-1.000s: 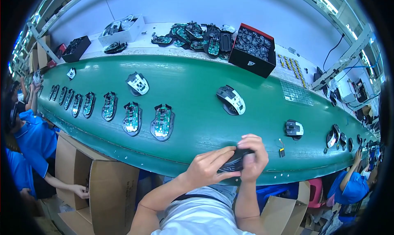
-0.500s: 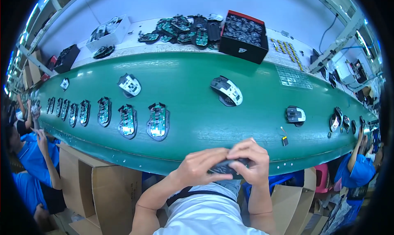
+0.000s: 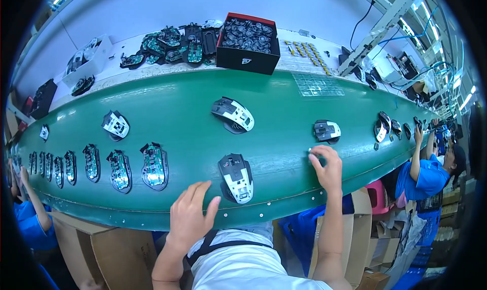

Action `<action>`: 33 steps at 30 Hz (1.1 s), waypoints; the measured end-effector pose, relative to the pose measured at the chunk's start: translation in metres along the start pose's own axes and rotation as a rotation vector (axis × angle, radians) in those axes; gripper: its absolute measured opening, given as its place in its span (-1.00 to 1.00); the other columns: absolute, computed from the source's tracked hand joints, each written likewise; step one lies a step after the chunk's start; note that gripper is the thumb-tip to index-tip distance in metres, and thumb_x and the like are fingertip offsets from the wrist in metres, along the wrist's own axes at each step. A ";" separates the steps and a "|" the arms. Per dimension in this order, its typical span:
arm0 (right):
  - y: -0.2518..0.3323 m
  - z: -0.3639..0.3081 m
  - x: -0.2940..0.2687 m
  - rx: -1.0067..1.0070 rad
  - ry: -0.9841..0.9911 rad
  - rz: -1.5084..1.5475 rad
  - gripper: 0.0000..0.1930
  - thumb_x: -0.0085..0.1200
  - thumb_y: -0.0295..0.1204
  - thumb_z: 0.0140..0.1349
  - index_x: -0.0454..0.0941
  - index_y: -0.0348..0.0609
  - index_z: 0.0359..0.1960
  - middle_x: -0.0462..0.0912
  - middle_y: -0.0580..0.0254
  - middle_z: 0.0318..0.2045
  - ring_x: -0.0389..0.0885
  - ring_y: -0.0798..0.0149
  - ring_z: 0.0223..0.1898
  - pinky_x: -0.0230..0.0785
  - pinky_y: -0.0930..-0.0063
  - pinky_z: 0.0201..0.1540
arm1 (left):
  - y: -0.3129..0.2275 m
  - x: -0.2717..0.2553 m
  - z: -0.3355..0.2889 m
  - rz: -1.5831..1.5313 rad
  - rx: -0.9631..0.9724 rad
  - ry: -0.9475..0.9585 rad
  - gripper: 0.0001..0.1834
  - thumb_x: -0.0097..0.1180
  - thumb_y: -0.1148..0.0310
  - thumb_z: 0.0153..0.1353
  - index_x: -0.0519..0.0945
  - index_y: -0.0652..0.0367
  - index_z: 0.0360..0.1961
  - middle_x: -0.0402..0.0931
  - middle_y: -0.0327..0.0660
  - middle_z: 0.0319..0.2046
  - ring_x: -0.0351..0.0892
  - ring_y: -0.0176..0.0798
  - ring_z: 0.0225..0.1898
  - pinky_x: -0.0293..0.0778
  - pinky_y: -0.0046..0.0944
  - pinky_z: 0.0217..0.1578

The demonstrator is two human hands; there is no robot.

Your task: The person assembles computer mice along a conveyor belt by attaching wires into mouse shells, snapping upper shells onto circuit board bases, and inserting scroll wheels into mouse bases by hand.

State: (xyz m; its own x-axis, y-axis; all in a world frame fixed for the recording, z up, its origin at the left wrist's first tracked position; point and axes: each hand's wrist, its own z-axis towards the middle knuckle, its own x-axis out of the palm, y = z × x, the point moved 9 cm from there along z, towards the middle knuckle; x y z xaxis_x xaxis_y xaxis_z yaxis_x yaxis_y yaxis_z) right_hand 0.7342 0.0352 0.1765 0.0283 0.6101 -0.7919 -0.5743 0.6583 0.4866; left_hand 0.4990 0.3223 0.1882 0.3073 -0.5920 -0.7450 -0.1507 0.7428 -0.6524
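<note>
A partly assembled computer mouse [image 3: 236,177], dark grey and white, lies on the green belt in front of me. My left hand [image 3: 192,213] is just to its left, fingers spread, holding nothing. Farther right, my right hand [image 3: 328,169] reaches over the belt with thumb and forefinger curled together on a small battery, mostly hidden; a white bit of its plug [image 3: 310,149] peeks out by the fingertips. Just beyond that hand is another grey and white mouse [image 3: 327,131]. A third mouse [image 3: 233,114] rests farther back in the middle.
Several mouse bases with green circuit boards [image 3: 154,167] line the belt's left side. On the back shelf are piled boards [image 3: 165,42], a black and red box [image 3: 247,62] of dark round parts and yellow batteries [image 3: 309,54]. Co-workers in blue [image 3: 423,177] sit at both ends.
The mouse that both hands held now lies on the belt. My left hand has let go; my right hand has moved right to the small battery. The view has shifted right.
</note>
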 end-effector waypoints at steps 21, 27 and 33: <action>0.120 -0.036 0.084 0.215 0.603 0.538 -0.91 0.25 -0.52 0.18 0.61 -0.28 -0.42 0.58 0.30 -0.59 0.48 0.54 -0.57 0.33 0.58 -0.50 | -0.004 0.042 0.054 0.208 0.470 0.175 -0.16 0.48 -0.11 -0.15 0.50 0.12 0.11 0.40 -0.03 0.01 0.42 0.02 -0.06 0.42 -0.03 -0.02; 0.135 -0.016 0.092 0.155 0.666 0.378 -0.91 0.25 -0.53 0.14 0.60 -0.29 -0.44 0.56 0.29 -0.66 0.53 0.46 -0.61 0.37 0.50 -0.52 | -0.001 0.039 0.045 0.116 0.484 0.102 -0.20 0.46 0.01 -0.13 0.51 0.13 0.15 0.40 0.01 0.08 0.42 0.03 -0.06 0.45 -0.04 -0.08; 0.141 -0.012 0.100 0.190 0.733 0.370 -0.90 0.28 -0.59 0.12 0.57 -0.31 -0.44 0.54 0.41 -0.62 0.46 0.61 -0.54 0.31 0.64 -0.50 | 0.001 0.037 0.039 0.099 0.462 0.083 -0.20 0.47 0.00 -0.13 0.52 0.15 0.14 0.42 -0.02 0.06 0.41 0.01 -0.08 0.45 -0.07 -0.11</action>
State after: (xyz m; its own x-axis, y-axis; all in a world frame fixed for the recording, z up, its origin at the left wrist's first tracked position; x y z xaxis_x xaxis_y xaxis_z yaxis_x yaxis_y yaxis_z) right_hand 0.6466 0.1836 0.1617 -0.7105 0.4034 -0.5766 -0.2932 0.5752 0.7637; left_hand 0.5470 0.3135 0.1656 0.2335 -0.5201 -0.8216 0.2633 0.8472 -0.4614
